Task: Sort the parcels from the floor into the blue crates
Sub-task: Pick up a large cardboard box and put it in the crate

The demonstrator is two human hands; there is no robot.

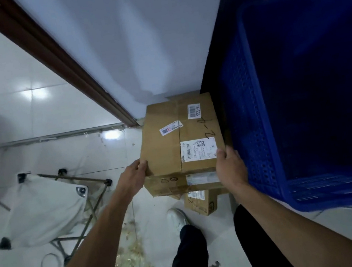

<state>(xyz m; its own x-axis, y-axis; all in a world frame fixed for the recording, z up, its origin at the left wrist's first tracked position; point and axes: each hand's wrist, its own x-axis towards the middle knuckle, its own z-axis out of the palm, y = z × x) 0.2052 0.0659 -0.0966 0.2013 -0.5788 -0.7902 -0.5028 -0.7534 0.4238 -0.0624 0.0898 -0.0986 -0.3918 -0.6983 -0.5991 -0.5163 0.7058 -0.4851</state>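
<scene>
- I see the top parcel [179,132], a big brown cardboard box, in the middle of the frame, squeezed between the pale wall [134,37] above it and the blue crate [249,111] on its right.
- My view has the left hand [134,176] at the box's lower left corner, its fingers [142,164] curled round the edge and grasping it.
- The right hand [229,166] grasps the lower right corner, thumb lying on top and just touching the white shipping label [197,150].
- A barcode sticker [194,111] sits near the box's upper right, and a smaller sticker [171,127] lies tilted across the centre seam (there is dark handwriting between the stickers too).
- Directly under it lies a second parcel [171,185], flatter, its front face showing just below the hands; I cannot tell whether the top one rests on it or is lifted clear.
- A small parcel [199,202] pokes out lower still, beside a white shoe [178,219].
- The crate fills the right side of the frame, its perforated wall just beside the right hand; its inside is too dark for me to read.
- The floor [43,111] is glossy white tile, with pale shavings [134,261] scattered at lower centre.
- At lower left stands a folding stool [45,208] with a white cloth seat.
- A dark brown door frame [66,65] runs diagonally down from the upper left to the box.
</scene>
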